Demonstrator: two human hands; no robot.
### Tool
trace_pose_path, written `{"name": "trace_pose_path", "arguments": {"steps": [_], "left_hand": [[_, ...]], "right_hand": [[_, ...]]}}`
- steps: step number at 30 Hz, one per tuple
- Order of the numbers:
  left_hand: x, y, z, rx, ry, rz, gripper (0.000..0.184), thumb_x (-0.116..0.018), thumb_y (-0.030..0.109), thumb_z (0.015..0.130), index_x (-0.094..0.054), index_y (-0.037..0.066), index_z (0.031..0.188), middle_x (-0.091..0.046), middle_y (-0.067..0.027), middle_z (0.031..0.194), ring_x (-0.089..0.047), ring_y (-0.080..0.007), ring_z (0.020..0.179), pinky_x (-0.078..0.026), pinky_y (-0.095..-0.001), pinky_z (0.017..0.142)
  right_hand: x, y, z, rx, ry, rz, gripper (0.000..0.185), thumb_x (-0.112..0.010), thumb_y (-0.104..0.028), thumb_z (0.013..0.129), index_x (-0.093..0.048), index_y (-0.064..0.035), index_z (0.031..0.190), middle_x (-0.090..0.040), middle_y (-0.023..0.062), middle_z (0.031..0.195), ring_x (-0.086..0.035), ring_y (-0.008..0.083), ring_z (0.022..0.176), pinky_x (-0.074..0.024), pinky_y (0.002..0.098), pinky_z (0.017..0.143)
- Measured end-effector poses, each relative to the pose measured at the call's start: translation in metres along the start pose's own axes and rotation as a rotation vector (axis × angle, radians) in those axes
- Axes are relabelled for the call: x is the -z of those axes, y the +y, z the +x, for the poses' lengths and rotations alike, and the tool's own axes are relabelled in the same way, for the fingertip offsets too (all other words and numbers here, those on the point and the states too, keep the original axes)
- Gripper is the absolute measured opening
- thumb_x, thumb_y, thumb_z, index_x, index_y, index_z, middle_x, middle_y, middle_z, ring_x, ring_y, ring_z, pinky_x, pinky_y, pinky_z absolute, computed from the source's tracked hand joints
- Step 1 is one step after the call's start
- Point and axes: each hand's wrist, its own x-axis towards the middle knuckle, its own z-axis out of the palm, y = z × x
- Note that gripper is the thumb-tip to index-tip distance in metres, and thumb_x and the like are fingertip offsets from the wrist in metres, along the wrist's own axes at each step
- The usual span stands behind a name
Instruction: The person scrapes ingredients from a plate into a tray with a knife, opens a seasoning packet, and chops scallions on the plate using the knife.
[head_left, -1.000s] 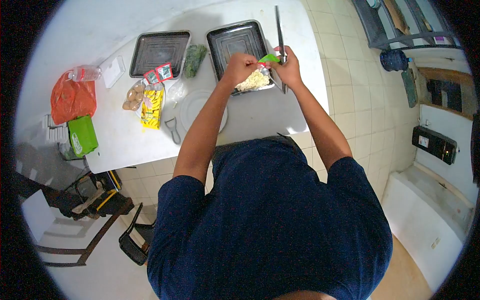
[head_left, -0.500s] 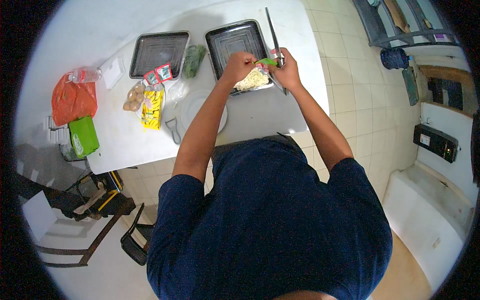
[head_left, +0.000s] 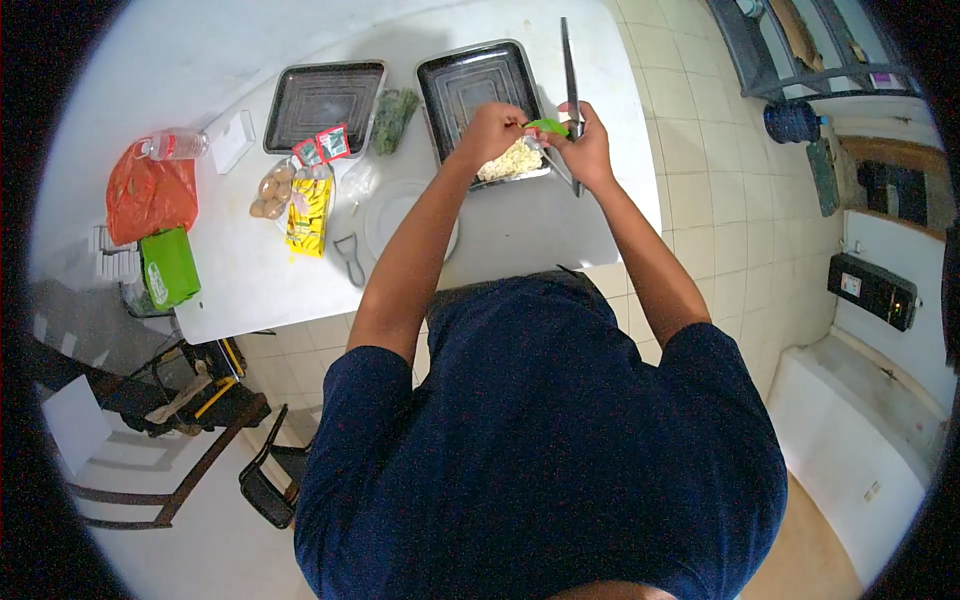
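My left hand (head_left: 495,131) is closed in a pinch on one end of a bright green, leaf-like piece (head_left: 547,126); its exact kind is too small to tell. Facing it, my right hand (head_left: 587,152) is wrapped round a long knife (head_left: 570,70), which points away from me over the table. The right fingertips meet the other end of the green piece. Below both hands lies a heap of pale chopped food (head_left: 512,161) at the near end of a dark metal tray (head_left: 432,72). Part of that tray is hidden by my left hand.
Left of the tray are leafy greens in plastic (head_left: 393,122), a second tray (head_left: 325,68), red packets (head_left: 320,147), a yellow packet (head_left: 308,220), bagged brown eggs or potatoes (head_left: 271,192), a peeler (head_left: 349,262) and a clear plate (head_left: 375,225). A bottle (head_left: 178,144) lies further left.
The knife has swung from leaning left to nearly straight away from me. Both hands have shifted slightly right in view, still at the green piece.
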Motion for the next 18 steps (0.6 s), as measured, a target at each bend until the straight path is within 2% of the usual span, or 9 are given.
{"name": "trace_pose_path", "arguments": {"steps": [2,3,7,10,13,14,16,18], "left_hand": [[-0.005,-0.003,0.001,-0.001,0.001,0.001,0.014,-0.075,0.008,0.080,-0.066,-0.002,0.078,-0.060,-0.0078,0.062,-0.055,-0.0090,0.060,-0.044,-0.0290,0.055],[-0.005,-0.002,0.001,0.009,-0.033,0.012,0.014,-0.075,0.008,0.080,-0.065,-0.002,0.078,-0.059,-0.0077,0.062,-0.055,-0.0090,0.060,-0.044,-0.0289,0.055],[-0.008,0.004,0.001,0.052,-0.075,-0.095,0.015,-0.075,0.007,0.080,-0.065,-0.003,0.079,-0.058,-0.0073,0.061,-0.055,-0.0090,0.060,-0.045,-0.0290,0.056],[-0.010,0.002,0.003,-0.050,0.046,-0.014,0.013,-0.074,0.007,0.081,-0.065,-0.003,0.079,-0.060,-0.0064,0.062,-0.056,-0.0090,0.061,-0.045,-0.0290,0.056],[-0.005,0.003,0.000,0.027,-0.075,0.060,0.012,-0.074,0.007,0.081,-0.066,-0.002,0.080,-0.062,-0.0074,0.065,-0.057,-0.0095,0.062,-0.046,-0.0289,0.057],[-0.004,0.005,-0.001,0.054,-0.085,-0.011,0.011,-0.073,0.007,0.081,-0.067,-0.002,0.081,-0.063,-0.0079,0.065,-0.057,-0.0100,0.061,-0.046,-0.0290,0.058],[-0.005,0.005,-0.003,0.107,-0.104,-0.155,0.010,-0.073,0.007,0.081,-0.068,-0.001,0.082,-0.064,-0.0089,0.067,-0.058,-0.0111,0.061,-0.047,-0.0292,0.058],[-0.005,0.002,-0.002,0.057,0.032,-0.072,0.010,-0.074,0.007,0.078,-0.070,0.000,0.083,-0.066,-0.0138,0.070,-0.063,-0.0170,0.063,-0.048,-0.0302,0.059]], "right_hand": [[-0.002,-0.001,-0.003,-0.028,-0.052,0.090,0.047,-0.080,-0.002,0.073,-0.053,-0.0079,0.112,-0.061,0.0042,0.069,-0.059,0.0125,0.061,-0.0480,0.0292,0.057],[0.005,0.001,-0.001,-0.002,-0.042,-0.091,0.048,-0.080,-0.002,0.073,-0.053,-0.0080,0.112,-0.062,0.0050,0.071,-0.060,0.0133,0.061,-0.0484,0.0293,0.057],[0.007,0.015,0.003,0.055,0.107,-0.144,0.049,-0.080,-0.002,0.072,-0.053,-0.0070,0.112,-0.064,0.0070,0.077,-0.061,0.0140,0.062,-0.0488,0.0291,0.057],[0.003,0.002,-0.006,-0.077,-0.029,0.153,0.047,-0.080,-0.002,0.072,-0.054,-0.0066,0.111,-0.063,0.0066,0.075,-0.062,0.0147,0.066,-0.0499,0.0298,0.061],[0.008,0.007,-0.004,-0.014,-0.004,-0.034,0.046,-0.080,-0.002,0.073,-0.054,-0.0060,0.110,-0.063,0.0068,0.077,-0.063,0.0145,0.069,-0.0506,0.0294,0.062],[0.010,0.014,-0.001,0.017,0.024,-0.098,0.045,-0.080,-0.002,0.074,-0.054,-0.0059,0.110,-0.063,0.0068,0.077,-0.063,0.0144,0.068,-0.0506,0.0293,0.062],[0.007,0.020,0.004,-0.025,0.046,0.052,0.046,-0.080,-0.002,0.074,-0.054,-0.0056,0.111,-0.063,0.0060,0.078,-0.062,0.0145,0.068,-0.0504,0.0296,0.062],[-0.001,0.020,0.001,-0.052,0.051,0.112,0.045,-0.080,-0.001,0.074,-0.054,-0.0055,0.110,-0.062,0.0059,0.078,-0.062,0.0150,0.068,-0.0506,0.0305,0.063]]}}
